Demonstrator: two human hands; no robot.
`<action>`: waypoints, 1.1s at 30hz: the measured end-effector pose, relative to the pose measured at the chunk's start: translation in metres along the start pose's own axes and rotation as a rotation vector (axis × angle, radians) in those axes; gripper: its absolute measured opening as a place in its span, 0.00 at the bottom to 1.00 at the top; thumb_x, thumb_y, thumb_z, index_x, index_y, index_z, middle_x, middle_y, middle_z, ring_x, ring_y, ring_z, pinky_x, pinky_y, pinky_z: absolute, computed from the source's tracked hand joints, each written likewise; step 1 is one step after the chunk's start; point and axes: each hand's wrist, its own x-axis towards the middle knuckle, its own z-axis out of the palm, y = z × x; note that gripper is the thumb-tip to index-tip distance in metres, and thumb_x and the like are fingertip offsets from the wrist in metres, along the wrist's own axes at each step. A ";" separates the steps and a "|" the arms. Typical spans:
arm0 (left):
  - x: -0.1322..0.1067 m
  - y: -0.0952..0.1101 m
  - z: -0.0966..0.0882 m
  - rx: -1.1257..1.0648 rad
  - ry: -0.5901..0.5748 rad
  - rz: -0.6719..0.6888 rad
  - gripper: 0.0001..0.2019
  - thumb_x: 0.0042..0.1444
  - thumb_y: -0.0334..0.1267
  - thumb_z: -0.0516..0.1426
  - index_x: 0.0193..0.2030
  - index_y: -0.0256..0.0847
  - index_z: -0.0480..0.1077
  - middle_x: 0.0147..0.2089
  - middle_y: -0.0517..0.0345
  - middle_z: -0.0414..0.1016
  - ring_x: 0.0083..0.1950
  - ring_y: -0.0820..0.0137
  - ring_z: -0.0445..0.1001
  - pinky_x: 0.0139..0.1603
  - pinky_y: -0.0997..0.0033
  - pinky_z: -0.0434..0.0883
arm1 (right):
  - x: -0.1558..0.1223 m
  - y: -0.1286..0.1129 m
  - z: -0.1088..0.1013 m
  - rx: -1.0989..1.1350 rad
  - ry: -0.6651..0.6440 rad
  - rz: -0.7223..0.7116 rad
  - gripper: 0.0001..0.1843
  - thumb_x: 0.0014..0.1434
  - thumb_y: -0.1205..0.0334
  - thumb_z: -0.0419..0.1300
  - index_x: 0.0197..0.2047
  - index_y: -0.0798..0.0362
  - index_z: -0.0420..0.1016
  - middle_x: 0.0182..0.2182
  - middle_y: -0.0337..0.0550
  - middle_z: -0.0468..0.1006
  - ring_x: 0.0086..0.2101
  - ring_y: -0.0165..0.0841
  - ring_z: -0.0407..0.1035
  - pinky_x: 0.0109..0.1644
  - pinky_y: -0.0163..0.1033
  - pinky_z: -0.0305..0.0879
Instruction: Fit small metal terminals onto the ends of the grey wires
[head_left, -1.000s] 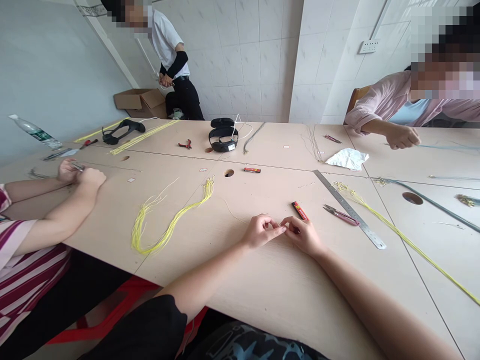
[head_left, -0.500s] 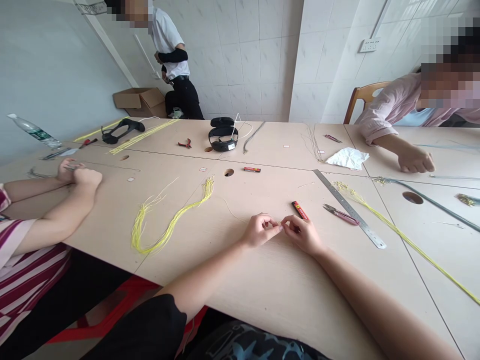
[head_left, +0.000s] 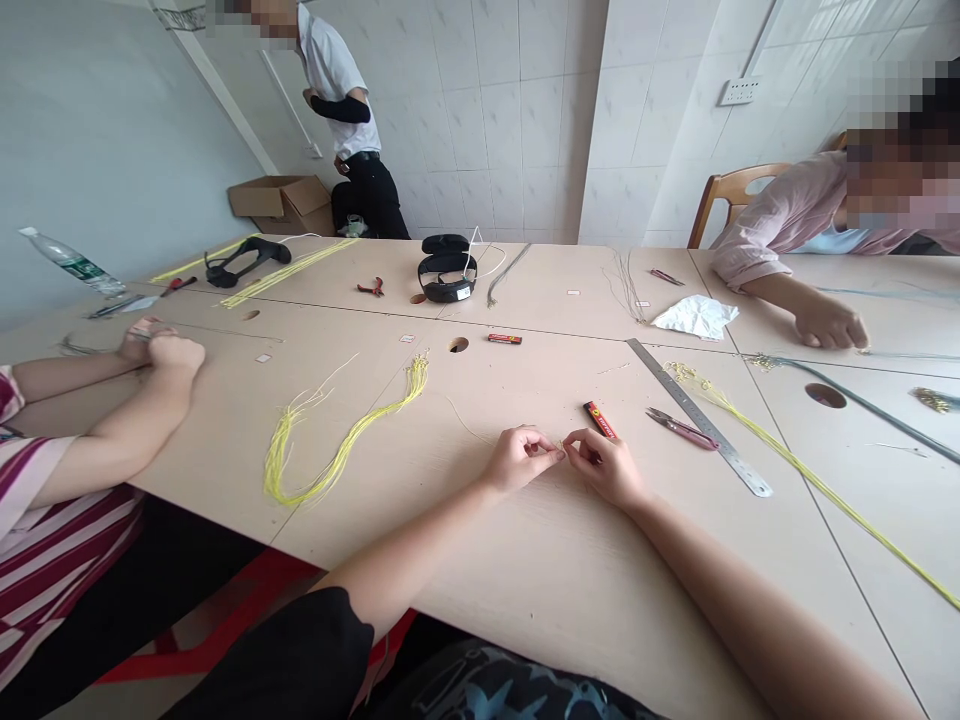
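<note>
My left hand [head_left: 517, 458] and my right hand [head_left: 606, 466] rest on the wooden table [head_left: 555, 570], fingertips pinched together around a tiny piece between them that is too small to name. A thin pale wire [head_left: 463, 421] trails from my left hand toward the far left. A red and black battery [head_left: 600, 420] lies just beyond my right hand. A bundle of yellow wires [head_left: 341, 445] lies to the left.
Small scissors [head_left: 682, 429] and a steel ruler [head_left: 697, 415] lie to the right, with long yellow wires [head_left: 817, 485] past them. A person in a striped shirt [head_left: 45, 500] works at left, another person's hand [head_left: 829, 323] at right. A black headset [head_left: 446, 270] sits far back.
My hands stay pinched in nearly the same spot, fingertips slightly closer. The person at right has lowered a hand to the table. The standing person at the back has shifted.
</note>
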 end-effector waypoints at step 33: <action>-0.004 -0.003 0.001 0.381 0.057 0.400 0.07 0.54 0.35 0.59 0.26 0.40 0.73 0.29 0.56 0.74 0.34 0.70 0.71 0.37 0.70 0.69 | 0.002 -0.002 -0.004 0.054 -0.072 0.088 0.11 0.60 0.56 0.53 0.34 0.53 0.72 0.16 0.31 0.61 0.19 0.24 0.54 0.23 0.32 0.54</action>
